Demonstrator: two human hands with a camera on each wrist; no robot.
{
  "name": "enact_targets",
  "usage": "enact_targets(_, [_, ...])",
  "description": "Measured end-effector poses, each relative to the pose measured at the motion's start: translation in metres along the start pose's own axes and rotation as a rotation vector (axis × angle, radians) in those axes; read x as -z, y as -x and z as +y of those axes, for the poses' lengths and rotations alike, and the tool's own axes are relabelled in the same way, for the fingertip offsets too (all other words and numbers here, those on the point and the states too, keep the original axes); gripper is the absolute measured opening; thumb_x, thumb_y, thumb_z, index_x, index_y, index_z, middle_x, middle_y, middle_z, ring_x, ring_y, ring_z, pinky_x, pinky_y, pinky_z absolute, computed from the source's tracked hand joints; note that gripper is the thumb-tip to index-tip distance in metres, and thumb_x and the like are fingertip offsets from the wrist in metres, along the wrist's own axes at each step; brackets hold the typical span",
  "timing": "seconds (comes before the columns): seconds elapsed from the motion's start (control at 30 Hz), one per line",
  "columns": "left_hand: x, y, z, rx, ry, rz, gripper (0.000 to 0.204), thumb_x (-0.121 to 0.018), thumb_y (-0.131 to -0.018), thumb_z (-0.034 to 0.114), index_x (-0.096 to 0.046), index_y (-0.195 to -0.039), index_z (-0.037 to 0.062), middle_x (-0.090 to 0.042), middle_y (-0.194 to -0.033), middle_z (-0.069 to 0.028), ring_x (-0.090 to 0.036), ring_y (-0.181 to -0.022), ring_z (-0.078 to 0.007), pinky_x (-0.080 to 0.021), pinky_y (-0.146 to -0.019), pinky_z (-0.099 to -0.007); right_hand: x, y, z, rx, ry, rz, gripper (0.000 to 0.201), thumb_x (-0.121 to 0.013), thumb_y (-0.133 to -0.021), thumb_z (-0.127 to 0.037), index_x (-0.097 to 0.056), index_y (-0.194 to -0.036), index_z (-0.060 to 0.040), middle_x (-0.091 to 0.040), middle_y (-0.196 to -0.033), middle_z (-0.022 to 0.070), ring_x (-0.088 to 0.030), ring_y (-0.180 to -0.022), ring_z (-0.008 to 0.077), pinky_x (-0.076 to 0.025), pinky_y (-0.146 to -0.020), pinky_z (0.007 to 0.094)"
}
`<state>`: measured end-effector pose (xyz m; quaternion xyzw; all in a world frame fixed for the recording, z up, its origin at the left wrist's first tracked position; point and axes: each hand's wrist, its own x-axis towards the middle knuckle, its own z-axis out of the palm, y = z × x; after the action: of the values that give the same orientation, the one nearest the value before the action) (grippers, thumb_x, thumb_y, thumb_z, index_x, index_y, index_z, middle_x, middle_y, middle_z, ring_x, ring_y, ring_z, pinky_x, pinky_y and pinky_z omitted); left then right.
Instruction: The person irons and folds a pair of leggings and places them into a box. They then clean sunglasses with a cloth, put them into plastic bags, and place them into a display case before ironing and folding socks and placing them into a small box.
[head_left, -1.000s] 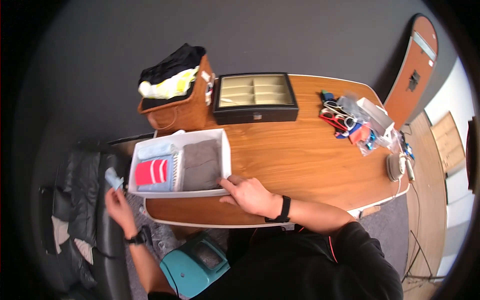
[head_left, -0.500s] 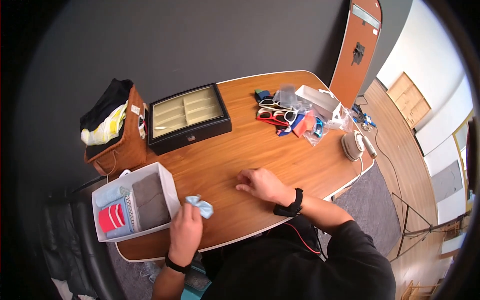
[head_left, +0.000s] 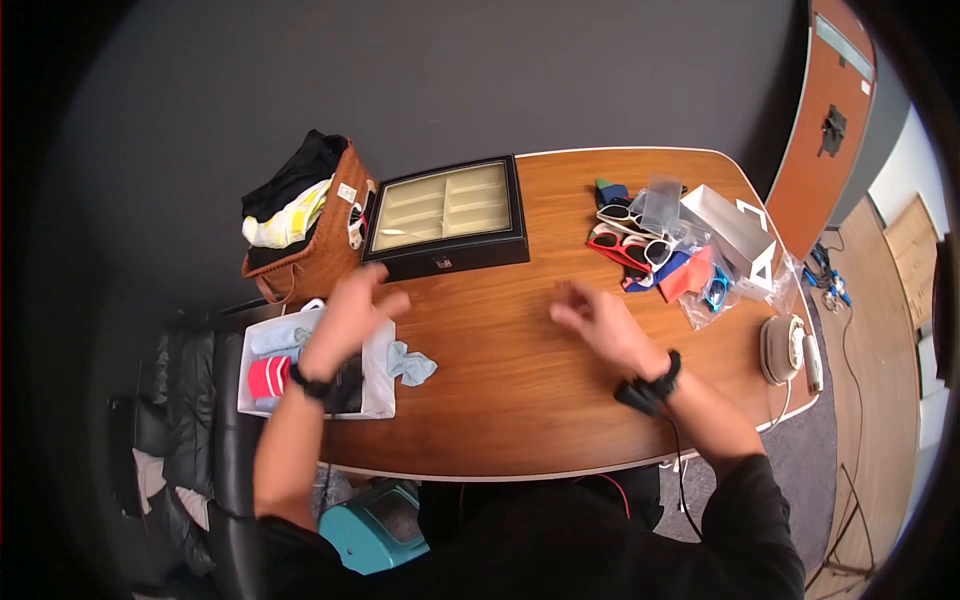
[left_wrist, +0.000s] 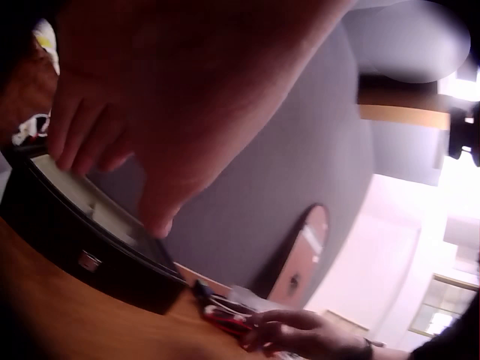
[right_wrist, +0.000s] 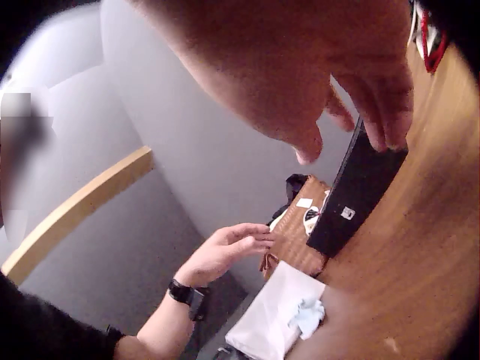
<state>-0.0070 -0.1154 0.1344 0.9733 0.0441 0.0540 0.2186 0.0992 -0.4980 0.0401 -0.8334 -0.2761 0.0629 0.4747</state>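
My left hand (head_left: 345,325) is raised over the white box (head_left: 380,375), its thumb spread from the fingers and nothing in its grasp. Inside the box lie a folded red cloth with white stripes (head_left: 268,377) and rolled light-blue cloth (head_left: 280,340); my forearm hides part of the contents. Against the box's right side is a light-blue bow-shaped cloth (head_left: 411,364). Just beyond my left fingertips stands a black glass-topped display case (head_left: 445,215) with cream compartments. My right hand (head_left: 605,325) hovers over the wooden table, fingers loosely bent and holding nothing.
A brown wicker basket (head_left: 315,250) of clothes stands at the back left. Sunglasses (head_left: 630,250), plastic bags and an open white carton (head_left: 735,240) crowd the table's right side. Nearby is a clothes iron (head_left: 782,350). Below the front edge sits a teal plastic item (head_left: 370,530).
My left hand brought the light-blue bow-shaped cloth from left of the box to its right side, let it go and rose toward the display case. My right hand left the box rim and moved right.
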Motion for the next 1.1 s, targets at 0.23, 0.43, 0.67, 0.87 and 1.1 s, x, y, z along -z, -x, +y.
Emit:
enact_targets(0.23, [-0.034, -0.147, -0.111, 0.473, 0.129, -0.101, 0.076, -0.070, -0.099, 0.053, -0.066, -0.131, -0.0155, -0.070, -0.134, -0.0315, -0.067, -0.128, -0.0412, -0.052, -0.105, -0.0438, -0.049, -0.163, 0.037, -0.241, -0.069, 0.133, 0.092, -0.061, -0.100, -0.067, -0.053, -0.148, 0.0110, -0.065, -0.138, 0.0363, -0.064, -0.132, 0.0448, -0.050, -0.112, 0.0465])
enact_targets(0.43, [-0.059, -0.172, -0.121, 0.618, 0.209, -0.028, 0.073, -0.068, -0.102, 0.047, -0.061, -0.138, -0.0160, -0.063, -0.145, -0.0318, -0.062, -0.137, -0.0388, -0.049, -0.110, -0.0430, -0.077, -0.192, 0.055, -0.219, -0.061, 0.072, 0.074, -0.056, -0.106, -0.053, -0.054, -0.146, 0.0096, -0.066, -0.133, 0.0382, -0.061, -0.132, 0.0501, -0.048, -0.113, 0.0505])
enact_targets(0.67, [-0.086, -0.127, -0.016, 0.520, 0.021, 0.063, 0.072, -0.071, -0.098, 0.049, -0.067, -0.129, -0.0151, -0.067, -0.134, -0.0362, -0.059, -0.135, -0.0485, -0.048, -0.113, -0.0496, -0.041, -0.168, 0.087, -0.272, 0.040, 0.202, 0.049, -0.053, -0.107, -0.031, -0.055, -0.131, 0.0120, -0.067, -0.119, 0.0433, -0.066, -0.116, 0.0565, -0.053, -0.102, 0.0575])
enact_targets(0.87, [-0.115, -0.019, 0.039, 0.368, -0.078, 0.149, 0.091, -0.078, -0.090, 0.059, -0.054, -0.137, -0.0151, -0.064, -0.126, -0.0408, -0.060, -0.125, -0.0503, -0.050, -0.107, -0.0523, -0.016, -0.044, 0.071, -0.231, -0.042, 0.229, 0.048, -0.053, -0.107, -0.025, -0.053, -0.141, 0.0091, -0.069, -0.121, 0.0398, -0.067, -0.118, 0.0530, -0.052, -0.102, 0.0534])
enact_targets(1.1, [-0.126, 0.122, 0.090, 0.178, -0.021, 0.162, 0.090, -0.089, -0.084, 0.045, -0.048, -0.148, -0.0033, -0.060, -0.130, -0.0324, -0.058, -0.123, -0.0515, -0.048, -0.106, -0.0557, 0.007, 0.100, 0.045, -0.281, -0.212, 0.200, 0.051, -0.063, -0.108, -0.025, -0.052, -0.148, 0.0054, -0.071, -0.128, 0.0282, -0.068, -0.123, 0.0350, -0.051, -0.105, 0.0431])
